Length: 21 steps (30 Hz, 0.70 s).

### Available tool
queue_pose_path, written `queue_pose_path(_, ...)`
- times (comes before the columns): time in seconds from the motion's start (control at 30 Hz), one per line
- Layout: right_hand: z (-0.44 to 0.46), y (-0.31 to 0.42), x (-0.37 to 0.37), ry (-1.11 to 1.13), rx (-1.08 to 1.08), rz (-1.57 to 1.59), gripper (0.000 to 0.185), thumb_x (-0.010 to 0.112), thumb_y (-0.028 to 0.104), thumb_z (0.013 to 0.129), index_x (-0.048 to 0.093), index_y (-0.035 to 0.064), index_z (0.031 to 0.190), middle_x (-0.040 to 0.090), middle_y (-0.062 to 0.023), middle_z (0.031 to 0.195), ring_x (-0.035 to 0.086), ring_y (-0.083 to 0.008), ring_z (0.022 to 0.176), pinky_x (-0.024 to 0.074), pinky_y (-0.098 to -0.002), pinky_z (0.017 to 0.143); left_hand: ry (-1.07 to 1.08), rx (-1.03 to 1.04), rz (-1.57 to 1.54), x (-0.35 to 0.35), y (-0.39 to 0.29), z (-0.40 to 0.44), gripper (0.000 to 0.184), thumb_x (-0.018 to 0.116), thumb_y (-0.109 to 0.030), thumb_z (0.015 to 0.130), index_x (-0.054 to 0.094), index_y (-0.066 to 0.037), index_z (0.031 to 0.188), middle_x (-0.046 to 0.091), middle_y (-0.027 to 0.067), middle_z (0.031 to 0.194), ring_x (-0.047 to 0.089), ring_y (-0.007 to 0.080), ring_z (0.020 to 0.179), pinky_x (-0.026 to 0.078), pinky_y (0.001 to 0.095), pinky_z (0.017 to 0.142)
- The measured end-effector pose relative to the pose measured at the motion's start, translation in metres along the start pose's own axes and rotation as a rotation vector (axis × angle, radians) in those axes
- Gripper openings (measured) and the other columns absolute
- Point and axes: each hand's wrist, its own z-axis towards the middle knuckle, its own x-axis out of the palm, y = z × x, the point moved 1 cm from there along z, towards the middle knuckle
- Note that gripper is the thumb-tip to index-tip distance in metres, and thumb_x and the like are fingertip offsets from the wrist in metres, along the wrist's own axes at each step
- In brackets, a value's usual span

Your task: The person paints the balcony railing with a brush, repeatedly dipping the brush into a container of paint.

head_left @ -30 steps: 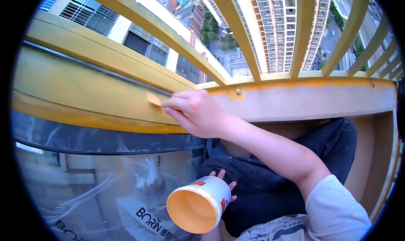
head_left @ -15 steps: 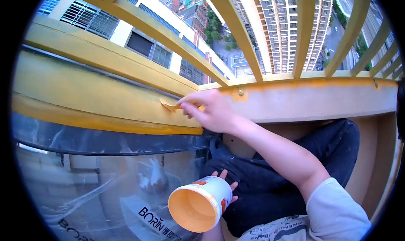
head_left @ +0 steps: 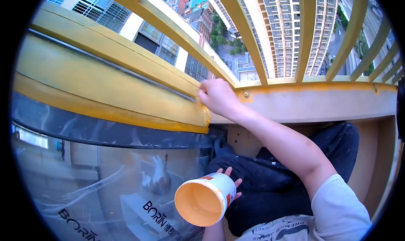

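Observation:
My right hand (head_left: pixel 217 97) is closed at the corner where the yellow-painted ledge (head_left: pixel 114 89) meets the pale panel (head_left: pixel 291 101). The brush in its fingers is almost wholly hidden from view. Low in the middle, my left hand (head_left: pixel 234 184) is wrapped round the far side of a white paint tub (head_left: pixel 202 201), its fingertips showing at the tub's right. The tub is tilted, its mouth facing me, and its inside is coated light orange. Yellow-orange paint also covers the ledge's lower edge.
Yellow railing bars (head_left: pixel 242 30) run across the top, with tall buildings and a road far below. Lower left is a glass pane (head_left: pixel 105 177) with a dark frame and BORIN lettering. My bent legs (head_left: pixel 270 190) in dark trousers lie below the panel.
My right hand has moved right and slightly up along the ledge to the corner, and the brush tip has gone from clear view. The tub stays in my left hand, slightly farther right.

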Motion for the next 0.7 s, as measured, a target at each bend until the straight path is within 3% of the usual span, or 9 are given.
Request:
queue_pose_path(0.07,0.034,0.048,-0.017,-0.004,0.004,0.461,0.029,0.062,0.018,0.09,0.072,-0.0037,0.074,0.068,-0.0111,0.06,0.07,-0.0185,0.058,0.0571,-0.0365,0.064,-0.018,-0.018,0.122,0.002,-0.001,0.0,0.095,0.072,-0.056,0.093,0.025,-0.014,0.165,0.015,0.0105,0.173,0.022,0.0574,0.151,0.032,0.0785,0.111)
queue_pose_path(0.13,0.072,0.108,-0.059,0.043,-0.08,0.719,0.029,0.059,0.015,0.094,0.072,-0.0026,0.075,0.069,-0.0083,0.06,0.068,-0.0182,0.056,0.0556,-0.0319,0.06,-0.029,-0.014,0.18,0.007,0.002,-0.001,0.095,0.071,-0.057,0.094,0.025,-0.015,0.165,0.015,0.009,0.173,0.024,0.0556,0.151,0.036,0.0765,0.111)
queue_pose_path(0.17,0.082,0.136,-0.079,0.084,-0.1,0.967,0.027,0.057,0.015,0.099,0.071,-0.0029,0.084,0.072,-0.0101,0.071,0.07,-0.0184,0.063,0.0566,-0.0304,0.065,-0.036,-0.008,0.195,0.009,0.004,-0.002,0.096,0.072,-0.057,0.093,0.025,-0.015,0.165,0.015,0.0094,0.173,0.024,0.055,0.152,0.036,0.0761,0.111)
queue_pose_path(0.23,0.089,0.183,-0.102,0.056,-0.037,1.743,0.03,0.06,0.018,0.099,0.071,-0.0018,0.08,0.072,-0.0094,0.071,0.069,-0.0185,0.061,0.0552,-0.0316,0.06,-0.022,-0.015,0.197,0.005,0.002,-0.002,0.096,0.071,-0.057,0.093,0.025,-0.014,0.165,0.015,0.0096,0.173,0.024,0.0547,0.152,0.036,0.0758,0.111)
queue_pose_path(0.33,0.066,0.158,-0.071,0.014,-0.061,1.575,0.031,0.061,0.023,0.103,0.071,-0.0037,0.09,0.073,-0.0096,0.076,0.069,-0.0166,0.062,0.0544,-0.0282,0.061,0.018,-0.036,0.187,0.0,-0.001,0.002,0.095,0.07,-0.059,0.094,0.025,-0.014,0.165,0.014,0.0098,0.174,0.023,0.0542,0.152,0.036,0.0755,0.112)
queue_pose_path(0.47,-0.036,0.032,-0.014,0.061,0.315,0.842,0.027,0.061,0.019,0.104,0.075,-0.0035,0.1,0.072,-0.009,0.077,0.07,-0.014,0.065,0.0581,-0.0302,0.062,0.039,-0.058,0.212,-0.004,-0.005,0.001,0.093,0.064,-0.063,0.095,0.026,-0.014,0.165,0.013,0.0097,0.174,0.023,0.0536,0.153,0.036,0.0745,0.112)
queue_pose_path(0.53,-0.063,-0.001,-0.01,-0.03,0.169,0.254,0.025,0.062,0.018,0.098,0.076,-0.0024,0.094,0.072,-0.012,0.068,0.072,-0.0173,0.063,0.0578,-0.0336,0.064,0.048,-0.048,0.188,-0.002,-0.002,0.001,0.093,0.063,-0.063,0.096,0.025,-0.014,0.165,0.013,0.0101,0.174,0.023,0.0533,0.153,0.036,0.0739,0.113)
queue_pose_path(0.67,-0.027,0.08,-0.032,0.063,0.19,0.548,0.026,0.06,0.017,0.096,0.075,-0.0029,0.089,0.072,-0.015,0.068,0.074,-0.0227,0.064,0.0579,-0.0368,0.067,0.058,-0.064,0.181,0.005,0.002,0.001,0.092,0.061,-0.063,0.097,0.025,-0.013,0.165,0.013,0.0115,0.174,0.021,0.0522,0.154,0.034,0.072,0.115)
queue_pose_path(0.7,-0.004,0.113,-0.044,0.041,0.093,0.576,0.027,0.059,0.017,0.096,0.074,-0.0027,0.085,0.071,-0.014,0.066,0.072,-0.022,0.06,0.0568,-0.0366,0.064,0.076,-0.065,0.189,0.007,0.003,0.001,0.092,0.061,-0.063,0.097,0.025,-0.013,0.165,0.013,0.0115,0.174,0.021,0.0522,0.154,0.034,0.072,0.115)
